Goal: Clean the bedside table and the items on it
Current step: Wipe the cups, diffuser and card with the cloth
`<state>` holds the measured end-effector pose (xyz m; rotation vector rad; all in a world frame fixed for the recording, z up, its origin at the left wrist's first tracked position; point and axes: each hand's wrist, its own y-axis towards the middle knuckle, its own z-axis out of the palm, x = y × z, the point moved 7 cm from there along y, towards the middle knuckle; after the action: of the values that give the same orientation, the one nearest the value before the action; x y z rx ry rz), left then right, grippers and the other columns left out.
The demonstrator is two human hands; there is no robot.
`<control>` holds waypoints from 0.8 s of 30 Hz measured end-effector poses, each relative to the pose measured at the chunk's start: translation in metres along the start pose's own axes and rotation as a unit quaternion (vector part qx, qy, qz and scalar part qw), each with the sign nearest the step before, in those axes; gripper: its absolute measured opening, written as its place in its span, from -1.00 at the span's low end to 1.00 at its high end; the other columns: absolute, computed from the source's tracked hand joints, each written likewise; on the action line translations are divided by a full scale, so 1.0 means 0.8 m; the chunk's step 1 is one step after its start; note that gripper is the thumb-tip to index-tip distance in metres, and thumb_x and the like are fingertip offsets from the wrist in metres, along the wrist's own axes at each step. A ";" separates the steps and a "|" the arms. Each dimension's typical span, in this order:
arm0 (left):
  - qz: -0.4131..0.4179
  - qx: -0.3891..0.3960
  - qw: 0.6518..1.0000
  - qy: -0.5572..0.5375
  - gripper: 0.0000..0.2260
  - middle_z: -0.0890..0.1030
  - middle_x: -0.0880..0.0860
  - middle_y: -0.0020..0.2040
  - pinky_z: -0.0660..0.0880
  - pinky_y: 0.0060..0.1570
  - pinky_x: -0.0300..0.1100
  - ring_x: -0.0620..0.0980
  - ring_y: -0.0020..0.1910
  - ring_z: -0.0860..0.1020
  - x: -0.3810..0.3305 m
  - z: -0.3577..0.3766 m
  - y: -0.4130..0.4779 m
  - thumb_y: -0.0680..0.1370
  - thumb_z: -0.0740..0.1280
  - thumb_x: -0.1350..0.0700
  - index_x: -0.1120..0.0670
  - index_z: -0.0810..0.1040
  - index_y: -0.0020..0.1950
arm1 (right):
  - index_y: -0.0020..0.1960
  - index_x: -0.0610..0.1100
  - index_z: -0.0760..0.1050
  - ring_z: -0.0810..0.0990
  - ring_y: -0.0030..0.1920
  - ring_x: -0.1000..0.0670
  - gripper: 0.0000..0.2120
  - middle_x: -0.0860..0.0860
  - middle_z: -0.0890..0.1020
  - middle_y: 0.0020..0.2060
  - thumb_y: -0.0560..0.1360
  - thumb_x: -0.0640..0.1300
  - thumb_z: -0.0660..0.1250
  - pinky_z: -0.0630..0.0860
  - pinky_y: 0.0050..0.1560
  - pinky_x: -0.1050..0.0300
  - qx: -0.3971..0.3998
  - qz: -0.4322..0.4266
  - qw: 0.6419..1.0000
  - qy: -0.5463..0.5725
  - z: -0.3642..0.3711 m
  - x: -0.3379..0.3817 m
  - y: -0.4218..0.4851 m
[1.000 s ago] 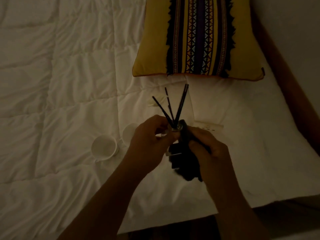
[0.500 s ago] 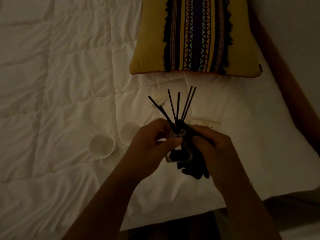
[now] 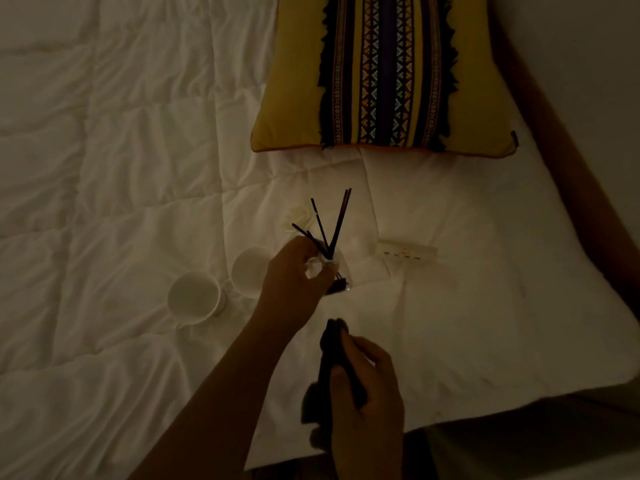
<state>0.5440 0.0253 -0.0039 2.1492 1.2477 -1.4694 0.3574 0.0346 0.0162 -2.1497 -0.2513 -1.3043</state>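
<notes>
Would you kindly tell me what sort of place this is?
Most likely a bedroom: a white quilted duvet spreads across the view, a yellow patterned cushion lies on it, and a wooden frame runs along its right side.

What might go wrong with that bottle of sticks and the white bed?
The left hand grips the diffuser bottle over the white duvet; if it tips, any liquid inside might stain the bedding. The sticks may slide out. The nearest white cup sits close to that hand and might get knocked over.
</notes>
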 end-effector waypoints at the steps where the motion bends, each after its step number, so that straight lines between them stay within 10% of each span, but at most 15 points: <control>1: -0.001 -0.006 1.000 0.005 -0.87 0.63 -0.10 -0.04 0.44 -0.20 -0.53 -0.32 -0.09 0.58 0.006 0.004 0.007 0.48 0.44 0.13 0.04 0.57 0.00 | 0.18 0.32 0.42 0.50 0.06 0.34 -0.55 0.31 0.43 0.18 0.53 -0.22 0.33 0.51 0.06 0.40 0.013 0.012 1.000 -0.002 0.000 -0.010 -0.002; 5: -0.016 -0.018 0.999 -0.039 -0.88 0.63 -0.02 -0.04 0.50 -0.24 -0.52 -0.33 -0.19 0.62 0.029 0.025 0.031 0.49 0.42 0.22 0.06 0.56 -0.02 | 0.19 0.19 0.49 0.52 0.12 0.30 -0.59 0.15 0.53 0.20 0.52 -0.28 0.32 0.39 0.18 0.49 0.055 0.045 0.997 0.007 -0.006 -0.041 -0.005; 8: -0.024 -0.027 0.999 -0.012 -0.87 0.64 0.04 0.00 0.64 -0.15 -0.21 -0.14 -0.17 0.66 0.054 0.037 0.043 0.49 0.39 0.25 0.11 0.55 0.02 | 0.14 0.10 0.61 0.64 0.04 0.16 -0.58 0.13 0.64 0.11 0.50 -0.38 0.31 0.56 0.11 0.26 0.021 0.053 0.997 0.060 -0.017 -0.059 -0.002; 12: -0.039 -0.039 0.998 -0.006 -0.81 0.63 0.05 0.03 0.60 -0.17 -0.32 -0.24 -0.16 0.63 0.082 0.052 0.056 0.49 0.36 0.29 0.11 0.54 0.07 | 0.17 0.25 0.58 0.65 0.08 -0.11 -0.57 0.07 0.63 0.15 0.49 -0.25 0.36 0.56 0.15 -0.19 0.032 0.043 0.995 0.084 -0.018 -0.080 0.011; 15: -0.059 -0.050 0.997 -0.020 -0.73 0.62 0.02 0.08 0.62 -0.04 -0.10 -0.08 -0.01 0.62 0.091 0.060 0.057 0.48 0.36 0.27 0.07 0.52 0.16 | 0.13 0.32 0.56 0.65 0.10 -0.06 -0.61 0.11 0.64 0.14 0.47 -0.15 0.37 0.55 0.17 -0.18 0.040 0.057 0.993 0.096 -0.022 -0.095 0.014; 20: -0.035 -0.101 0.994 -0.012 -0.71 0.56 -0.19 -0.12 0.51 -0.14 -0.39 -0.34 -0.14 0.55 0.080 0.058 0.032 0.45 0.39 0.29 0.04 0.51 0.12 | 0.09 0.26 0.60 0.66 0.08 -0.02 -0.55 0.12 0.65 0.12 0.50 -0.31 0.34 0.58 0.13 -0.17 0.043 0.068 0.990 0.118 -0.036 -0.098 0.016; 24: -0.148 -0.076 0.985 -0.052 -0.62 0.56 -0.17 0.08 0.48 0.06 -0.27 -0.13 0.11 0.55 0.106 0.060 -0.001 0.47 0.44 0.19 0.02 0.46 0.25 | 0.10 0.20 0.62 0.66 0.07 -0.09 -0.62 0.06 0.65 0.13 0.51 -0.28 0.35 0.57 0.12 -0.22 0.043 0.063 0.988 0.132 -0.047 -0.089 0.016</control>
<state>0.5235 0.0386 -0.0981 1.8259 1.6366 -1.5181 0.2996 0.0128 -0.0368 -1.8647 -0.0602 -1.4582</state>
